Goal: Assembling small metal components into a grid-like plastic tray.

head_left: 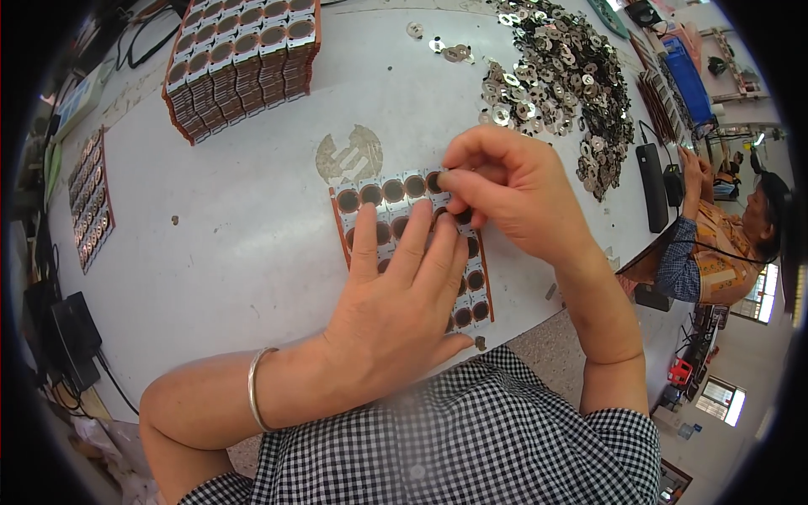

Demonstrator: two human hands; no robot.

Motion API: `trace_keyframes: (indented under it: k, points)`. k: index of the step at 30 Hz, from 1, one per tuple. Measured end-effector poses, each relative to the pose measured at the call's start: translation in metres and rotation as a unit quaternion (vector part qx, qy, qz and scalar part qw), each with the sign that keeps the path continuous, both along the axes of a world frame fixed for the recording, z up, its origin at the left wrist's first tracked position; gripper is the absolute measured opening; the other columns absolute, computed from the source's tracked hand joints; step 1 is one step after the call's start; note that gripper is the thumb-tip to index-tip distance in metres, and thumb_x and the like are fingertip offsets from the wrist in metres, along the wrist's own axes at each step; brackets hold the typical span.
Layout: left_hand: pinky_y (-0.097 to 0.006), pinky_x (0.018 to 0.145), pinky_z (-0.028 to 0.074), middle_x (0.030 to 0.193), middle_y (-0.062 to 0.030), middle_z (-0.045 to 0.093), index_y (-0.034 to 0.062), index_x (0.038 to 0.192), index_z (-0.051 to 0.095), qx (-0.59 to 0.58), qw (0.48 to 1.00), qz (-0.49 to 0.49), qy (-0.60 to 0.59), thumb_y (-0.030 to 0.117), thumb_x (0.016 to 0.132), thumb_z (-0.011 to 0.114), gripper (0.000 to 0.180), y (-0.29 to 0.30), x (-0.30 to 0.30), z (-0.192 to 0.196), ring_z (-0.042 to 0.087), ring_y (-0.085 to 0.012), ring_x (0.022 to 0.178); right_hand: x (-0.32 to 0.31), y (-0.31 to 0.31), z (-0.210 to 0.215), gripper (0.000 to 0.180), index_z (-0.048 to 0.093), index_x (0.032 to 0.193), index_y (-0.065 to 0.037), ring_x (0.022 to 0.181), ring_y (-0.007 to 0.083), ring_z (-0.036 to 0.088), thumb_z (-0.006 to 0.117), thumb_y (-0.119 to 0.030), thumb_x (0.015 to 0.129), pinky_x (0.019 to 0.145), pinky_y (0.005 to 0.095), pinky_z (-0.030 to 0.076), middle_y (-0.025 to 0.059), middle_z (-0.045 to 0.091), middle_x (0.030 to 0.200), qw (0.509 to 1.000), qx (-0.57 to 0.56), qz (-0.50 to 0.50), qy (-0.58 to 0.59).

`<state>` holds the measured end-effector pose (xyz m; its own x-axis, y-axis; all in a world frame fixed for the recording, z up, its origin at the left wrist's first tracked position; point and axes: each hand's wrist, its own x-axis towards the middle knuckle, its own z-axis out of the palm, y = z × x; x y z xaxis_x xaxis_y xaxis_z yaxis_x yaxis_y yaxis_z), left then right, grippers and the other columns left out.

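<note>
A panel of small circuit boards with rows of dark round pads lies on the white table in front of me. Flat across its middle rests my left hand, fingers stretched and slightly spread, covering many of the pads. At the panel's far right corner, my right hand has thumb and forefinger pinched over a pad. Whatever is between those fingertips is hidden. Beyond that hand spreads a heap of small shiny metal discs with cut-outs.
A tall stack of similar panels stands far left. One panel fitted with metal discs lies at the left edge. Black adapters and cables border the table. Right, a black box sits near a co-worker.
</note>
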<state>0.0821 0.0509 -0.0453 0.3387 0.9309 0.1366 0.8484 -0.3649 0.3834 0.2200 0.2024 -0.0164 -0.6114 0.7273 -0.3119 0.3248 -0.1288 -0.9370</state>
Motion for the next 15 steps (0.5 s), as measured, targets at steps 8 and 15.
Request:
trace_keyframes:
  k: [8, 15]
  points:
    - [-0.073, 0.115, 0.022, 0.140, -0.0211, 0.054, -0.0019, 0.133, 0.063, 0.014, 1.000, -0.006, 0.018, 0.063, 0.073, 0.075, 0.090, -0.002, 0.000, 0.000, 0.044, -0.0417, 0.140, -0.002, -0.004, -0.013, 0.009, 0.069, 0.099, -0.001, 0.068, 0.0006, 0.058, 0.073, -0.002, 0.092, 0.059, 0.0178, 0.047, -0.0026, 0.067, 0.082, 0.983, 0.163, 0.020, -0.081]
    - [-0.073, 0.115, 0.023, 0.140, -0.0206, 0.054, -0.0017, 0.135, 0.063, 0.018, 0.999, -0.006, 0.028, 0.064, 0.072, 0.074, 0.092, -0.001, -0.001, 0.000, 0.045, -0.0413, 0.138, -0.004, -0.015, -0.020, 0.008, 0.069, 0.099, -0.001, 0.067, 0.0011, 0.056, 0.074, -0.003, 0.093, 0.058, 0.0182, 0.046, -0.0025, 0.067, 0.081, 0.974, 0.217, 0.001, -0.070]
